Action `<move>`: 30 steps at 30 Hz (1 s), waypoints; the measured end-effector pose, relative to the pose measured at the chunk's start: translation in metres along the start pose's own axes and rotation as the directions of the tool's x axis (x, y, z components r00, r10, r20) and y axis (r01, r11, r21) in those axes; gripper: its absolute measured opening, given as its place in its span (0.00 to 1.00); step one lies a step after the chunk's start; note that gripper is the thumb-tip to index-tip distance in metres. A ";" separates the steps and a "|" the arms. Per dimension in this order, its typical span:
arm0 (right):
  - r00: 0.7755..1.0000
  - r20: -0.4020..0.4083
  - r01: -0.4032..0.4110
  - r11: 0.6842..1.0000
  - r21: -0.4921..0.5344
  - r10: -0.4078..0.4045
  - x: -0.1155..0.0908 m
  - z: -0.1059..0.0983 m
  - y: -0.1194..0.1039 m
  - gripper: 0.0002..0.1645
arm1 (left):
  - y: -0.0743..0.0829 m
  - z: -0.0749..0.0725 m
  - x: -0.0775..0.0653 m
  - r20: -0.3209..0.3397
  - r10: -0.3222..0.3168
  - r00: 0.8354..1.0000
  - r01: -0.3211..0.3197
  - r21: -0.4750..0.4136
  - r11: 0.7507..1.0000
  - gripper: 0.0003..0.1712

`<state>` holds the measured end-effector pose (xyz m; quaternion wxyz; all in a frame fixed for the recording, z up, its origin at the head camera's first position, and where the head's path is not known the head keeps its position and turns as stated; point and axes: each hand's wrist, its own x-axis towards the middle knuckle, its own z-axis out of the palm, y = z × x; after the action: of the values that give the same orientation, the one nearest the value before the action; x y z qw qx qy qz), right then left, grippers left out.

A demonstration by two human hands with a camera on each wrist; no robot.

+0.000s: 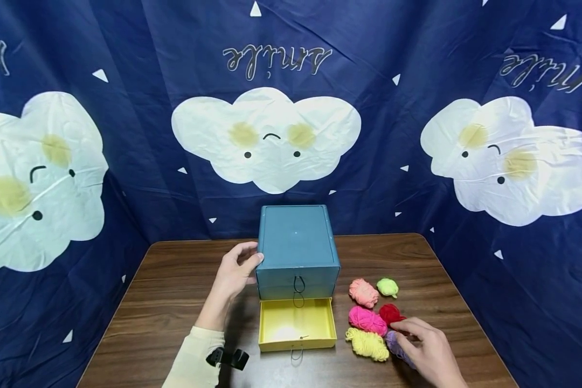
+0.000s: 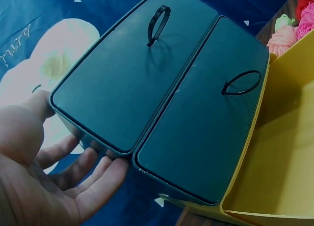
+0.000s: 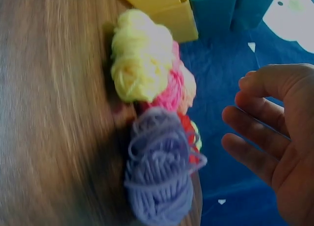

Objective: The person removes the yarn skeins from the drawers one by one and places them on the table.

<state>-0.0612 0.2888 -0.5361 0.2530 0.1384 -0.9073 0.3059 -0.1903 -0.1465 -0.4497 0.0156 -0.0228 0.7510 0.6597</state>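
A teal drawer box (image 1: 298, 237) stands at the table's back, its lowest drawer, a yellow one (image 1: 296, 320), pulled out and holding nothing visible. Against the box's left side rest the fingers of my left hand (image 1: 235, 269), with the thumb at its upper edge. My right hand (image 1: 429, 345) hovers beside a purple yarn skein (image 3: 162, 172), its fingers loosely bent and holding nothing. Close to it are red yarn (image 1: 390, 313), a hot-pink skein (image 1: 367, 319) and a pale yellow skein (image 1: 368, 345). Farther back lie coral yarn (image 1: 364, 292) and a small lime ball (image 1: 387, 287).
Black loop pulls (image 2: 159, 27) hang on the drawer fronts. The wooden table (image 1: 174, 302) reaches a dark blue curtain (image 1: 378, 199) printed with white clouds, behind and on both sides. A black band (image 1: 228, 357) circles the left sleeve.
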 end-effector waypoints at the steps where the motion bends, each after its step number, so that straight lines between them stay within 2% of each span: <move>1: 1.000 0.002 0.014 1.000 0.009 -0.014 0.001 0.002 -0.002 0.24 | 0.000 0.000 0.000 0.001 -0.001 1.000 0.001 -0.002 1.000 0.27; 8: 0.995 0.005 0.095 0.994 0.055 -0.095 0.005 0.013 -0.014 0.20 | 0.001 0.000 -0.002 0.002 -0.001 1.000 0.001 -0.011 1.000 0.27; 13: 0.993 0.027 0.115 0.990 0.084 -0.118 0.008 0.021 -0.021 0.22 | 0.001 0.000 -0.001 0.004 0.003 1.000 -0.003 -0.009 1.000 0.27; 16: 0.991 0.058 0.115 0.988 0.104 -0.121 0.009 0.026 -0.025 0.23 | 0.000 -0.001 -0.001 0.005 0.004 1.000 -0.004 -0.005 1.000 0.27; 23: 0.985 0.133 0.087 0.979 0.182 -0.112 0.009 0.037 -0.035 0.17 | -0.001 0.001 0.001 0.003 -0.004 1.000 0.003 0.021 1.000 0.27; 30: 0.977 0.137 0.129 0.967 0.220 -0.162 0.012 0.049 -0.047 0.21 | -0.001 0.000 0.000 -0.005 0.003 1.000 -0.003 0.009 1.000 0.27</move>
<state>-0.0705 0.2209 -0.5403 0.1881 0.2538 -0.8741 0.3689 -0.1902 -0.1467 -0.4505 0.0131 -0.0233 0.7540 0.6564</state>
